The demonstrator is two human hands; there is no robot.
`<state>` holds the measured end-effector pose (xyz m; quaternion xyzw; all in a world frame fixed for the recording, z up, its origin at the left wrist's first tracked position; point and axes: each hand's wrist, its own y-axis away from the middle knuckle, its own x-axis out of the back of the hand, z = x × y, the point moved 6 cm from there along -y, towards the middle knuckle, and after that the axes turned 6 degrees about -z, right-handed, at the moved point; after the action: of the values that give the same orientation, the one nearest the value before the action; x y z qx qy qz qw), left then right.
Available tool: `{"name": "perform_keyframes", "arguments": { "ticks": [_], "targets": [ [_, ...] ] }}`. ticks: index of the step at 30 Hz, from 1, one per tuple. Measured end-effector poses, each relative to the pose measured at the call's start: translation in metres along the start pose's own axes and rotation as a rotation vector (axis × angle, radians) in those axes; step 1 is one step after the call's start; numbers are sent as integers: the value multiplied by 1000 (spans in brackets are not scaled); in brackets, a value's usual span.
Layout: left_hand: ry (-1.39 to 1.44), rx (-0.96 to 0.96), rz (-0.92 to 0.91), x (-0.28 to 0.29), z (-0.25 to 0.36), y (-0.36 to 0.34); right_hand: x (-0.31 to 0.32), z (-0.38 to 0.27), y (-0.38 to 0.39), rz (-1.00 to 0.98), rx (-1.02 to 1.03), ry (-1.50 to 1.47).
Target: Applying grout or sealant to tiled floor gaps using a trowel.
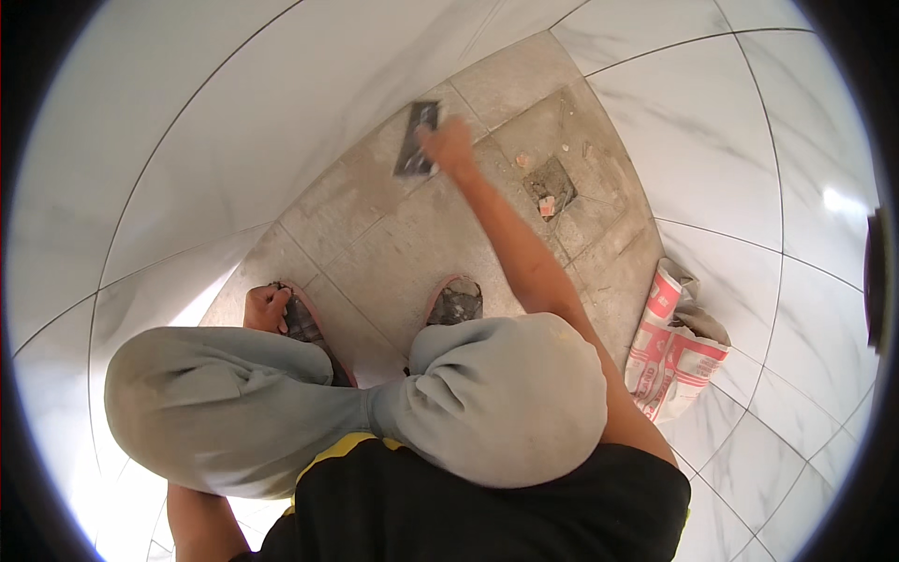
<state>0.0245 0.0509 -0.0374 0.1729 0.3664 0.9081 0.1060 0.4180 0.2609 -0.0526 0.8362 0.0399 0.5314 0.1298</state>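
My right arm reaches forward over the tiled floor (375,248), close to the foot of the far-left wall. In my right hand (448,146) is a dark, flat, rectangular trowel (413,140), laid on or just above the beige tiles. Motion smears the hand and the trowel a little, and the grip hides the handle. My left hand (267,309) is curled into a loose fist beside my left shoe (304,323), with nothing visible in it. My right shoe (456,302) is planted nearer the middle.
Right of the trowel, a square hole (551,190) in the floor holds small pinkish scraps. Crumbs lie around it. A crumpled red-and-white paper sack (670,351) leans against the right wall. White marbled wall tiles (698,140) close in on both sides.
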Motion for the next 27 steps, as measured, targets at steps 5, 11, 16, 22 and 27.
{"name": "perform_keyframes", "arguments": {
  "ticks": [5,11,16,22,27],
  "targets": [
    [-29,27,21,5,-15,3,-33,1,45,223,-17,-184],
    [-32,17,52,-1,1,4,40,92,-28,84,-103,-416],
    [-57,119,100,4,1,22,-40,-4,22,-141,52,-217],
    [-149,44,273,-7,2,62,8,125,-16,-310,-240,-870],
    [-119,-378,326,-1,-5,126,38,120,-43,-132,-72,-600]
  ]
}}
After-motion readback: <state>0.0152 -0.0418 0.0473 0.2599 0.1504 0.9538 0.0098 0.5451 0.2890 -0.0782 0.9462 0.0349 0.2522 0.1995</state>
